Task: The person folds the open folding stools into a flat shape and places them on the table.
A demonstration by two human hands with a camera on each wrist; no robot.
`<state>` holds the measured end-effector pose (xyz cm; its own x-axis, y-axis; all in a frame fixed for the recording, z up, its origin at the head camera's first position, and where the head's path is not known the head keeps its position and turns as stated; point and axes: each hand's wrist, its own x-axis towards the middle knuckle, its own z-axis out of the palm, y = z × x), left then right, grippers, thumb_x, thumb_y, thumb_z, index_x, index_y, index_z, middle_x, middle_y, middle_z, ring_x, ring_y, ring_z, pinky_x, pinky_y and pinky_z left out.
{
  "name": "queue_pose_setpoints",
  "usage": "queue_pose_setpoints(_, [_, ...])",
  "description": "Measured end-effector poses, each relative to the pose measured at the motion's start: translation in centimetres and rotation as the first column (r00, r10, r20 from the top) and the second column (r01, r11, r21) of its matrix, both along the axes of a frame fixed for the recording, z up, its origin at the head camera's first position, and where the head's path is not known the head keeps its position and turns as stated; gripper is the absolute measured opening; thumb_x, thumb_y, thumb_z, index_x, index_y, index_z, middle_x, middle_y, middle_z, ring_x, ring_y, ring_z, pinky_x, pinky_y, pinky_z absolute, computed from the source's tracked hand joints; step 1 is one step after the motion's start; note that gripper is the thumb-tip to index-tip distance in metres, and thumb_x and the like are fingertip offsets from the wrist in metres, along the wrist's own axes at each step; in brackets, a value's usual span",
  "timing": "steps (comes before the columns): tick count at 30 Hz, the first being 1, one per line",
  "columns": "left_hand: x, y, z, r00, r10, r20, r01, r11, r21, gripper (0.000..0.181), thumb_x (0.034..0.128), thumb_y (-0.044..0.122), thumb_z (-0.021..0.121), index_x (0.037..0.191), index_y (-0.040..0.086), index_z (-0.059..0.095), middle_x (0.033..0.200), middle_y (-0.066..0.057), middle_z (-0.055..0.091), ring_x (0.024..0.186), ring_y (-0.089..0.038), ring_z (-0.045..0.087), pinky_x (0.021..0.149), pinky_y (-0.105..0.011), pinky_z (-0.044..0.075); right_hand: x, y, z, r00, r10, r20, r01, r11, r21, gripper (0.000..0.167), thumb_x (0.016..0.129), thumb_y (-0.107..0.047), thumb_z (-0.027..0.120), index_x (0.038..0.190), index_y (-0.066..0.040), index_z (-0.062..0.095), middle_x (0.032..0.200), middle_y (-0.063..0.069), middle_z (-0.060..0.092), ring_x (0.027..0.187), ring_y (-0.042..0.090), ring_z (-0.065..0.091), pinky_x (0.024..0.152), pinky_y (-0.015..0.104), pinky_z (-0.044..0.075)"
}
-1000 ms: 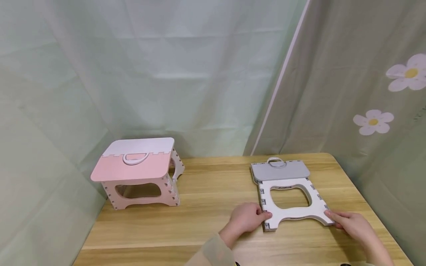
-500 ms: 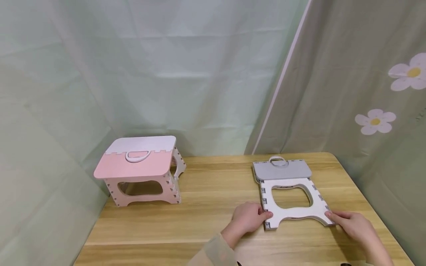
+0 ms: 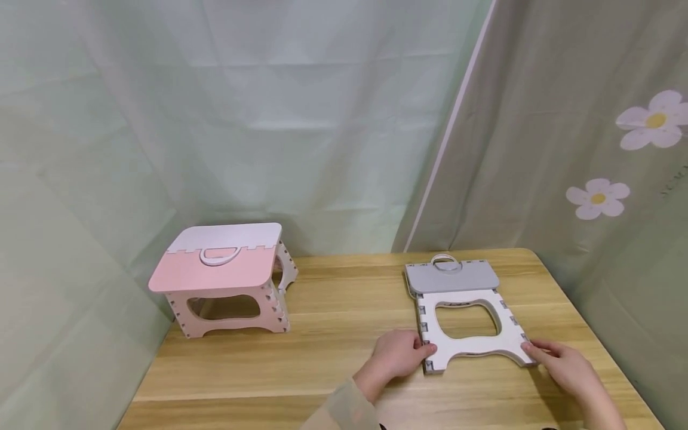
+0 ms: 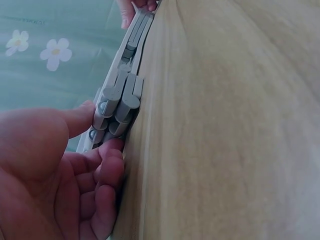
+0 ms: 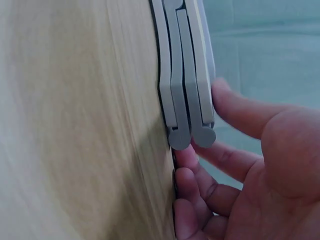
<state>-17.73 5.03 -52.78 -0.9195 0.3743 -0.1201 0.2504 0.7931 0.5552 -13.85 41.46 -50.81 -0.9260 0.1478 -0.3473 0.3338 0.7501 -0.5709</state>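
Observation:
A grey and white folding stool (image 3: pixel 473 345) lies folded flat on the wooden table, its grey seat half and handle toward the back. The left hand (image 3: pixel 396 356) pinches its near left corner, thumb on top; in the left wrist view the curled fingers of that hand (image 4: pixel 55 170) sit at the hinged edge, close to the tabletop. At the near right corner, the right hand (image 3: pixel 570 369) holds the other leg end. The right wrist view shows this hand (image 5: pixel 250 165) with its thumb on the upper face and fingers curled beneath the stacked layers.
A pink and white folding stool (image 3: pixel 215 269) stands unfolded on the left part of the wooden table (image 3: pixel 333 298). Pale green curtains (image 3: pixel 301 119) hang behind the table and along both sides, with white flowers (image 3: pixel 598 199) on the right one.
The view has shifted slightly. Both hands keep the same hold on the grey and white stool, which lies as before on the table.

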Motion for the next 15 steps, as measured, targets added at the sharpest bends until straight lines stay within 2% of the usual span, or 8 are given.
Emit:
queue_pose_setpoints(5, [-0.1,-0.8,-0.1,0.999,-0.031,0.043,0.028,0.997,0.077,0.040,0.1013,0.054,0.068,0.074,0.026,0.063,0.069,0.013,0.057,0.064,-0.009,0.052,0.061,-0.029,0.041,0.2,-0.5,-0.1,1.000,0.001,0.001,-0.001,0.999,0.033,0.091,0.107,-0.068,0.046,0.154,0.010,0.042,0.150,0.046,0.043,0.136,0.067,0.038,0.104,0.073,0.039])
queue_pose_setpoints(8, [-0.2,-1.4,0.2,0.994,-0.064,0.088,0.050,0.986,0.162,0.030,0.1017,0.047,0.070,0.084,0.023,0.069,0.073,0.012,0.060,0.068,-0.009,0.054,0.066,-0.029,0.044,0.1,-0.8,0.3,1.000,-0.018,-0.003,0.018,0.999,0.027,0.094,0.108,-0.068,0.044,0.158,0.011,0.033,0.148,0.046,0.044,0.136,0.067,0.038,0.104,0.074,0.039])
queue_pose_setpoints(11, [-0.3,-2.3,0.6,0.983,-0.097,0.155,0.050,0.958,0.284,0.023,0.1030,0.042,0.071,0.094,0.020,0.072,0.069,0.009,0.060,0.061,-0.010,0.055,0.061,-0.028,0.044,-0.1,-1.1,0.8,1.000,-0.027,-0.011,0.027,0.999,0.025,0.099,0.108,-0.068,0.042,0.161,0.013,0.020,0.150,0.045,0.042,0.138,0.067,0.036,0.105,0.075,0.037])
queue_pose_setpoints(15, [0.0,-4.0,0.9,0.970,-0.122,0.210,0.029,0.917,0.398,0.017,0.1051,0.034,0.071,0.105,0.017,0.072,0.069,0.002,0.063,0.055,-0.011,0.057,0.055,-0.026,0.044,-0.5,-1.9,1.7,0.999,-0.014,-0.041,0.015,1.000,0.025,0.103,0.108,-0.065,0.044,0.163,0.012,0.004,0.157,0.049,0.026,0.143,0.069,0.025,0.111,0.078,0.027])
